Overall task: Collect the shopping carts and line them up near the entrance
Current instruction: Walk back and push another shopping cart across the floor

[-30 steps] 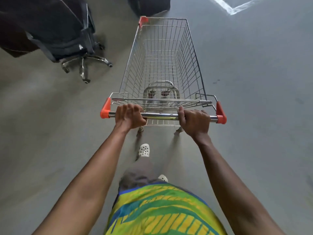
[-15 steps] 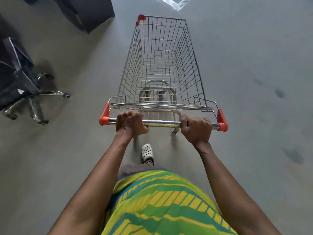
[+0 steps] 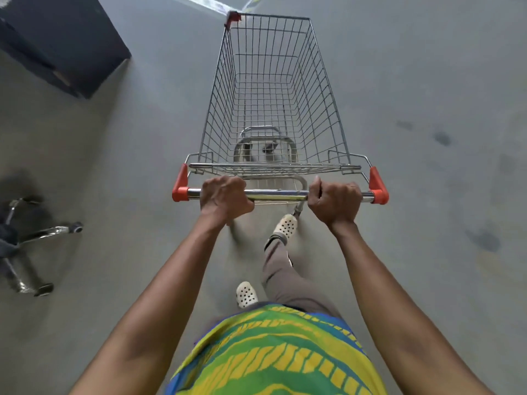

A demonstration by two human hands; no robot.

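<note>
Two hands steer a lone shopping cart (image 3: pixel 328 109) across a grey concrete floor (image 3: pixel 427 81), its wire basket empty and its nose pointing toward a white painted line (image 3: pixel 205 1) at the top of the view. The left hand (image 3: pixel 225 199) and the right hand (image 3: pixel 335 202) are each wrapped fully round the chrome handle bar (image 3: pixel 278 194), fingers curled over the top, set between the two red end caps (image 3: pixel 180 183). No other carts and no entrance are in sight, so the job appears to be in its gathering leg, with the lining-up not yet begun.

Hazards sit to the left. A dark box-like unit (image 3: pixel 57 38) stands apart from the basket's left wall, and the chrome wheeled base of an office chair (image 3: pixel 42 232) lies off to the person's left. A leftward drift could clip the box with the basket's front corner. Closer in, a white clog (image 3: pixel 285 225) lands just behind the cart's underframe, and a longer stride could strike it and jolt the cart off line. Dark stains (image 3: pixel 484 240) mark the floor to the right; whether they are wet cannot be told.
</note>
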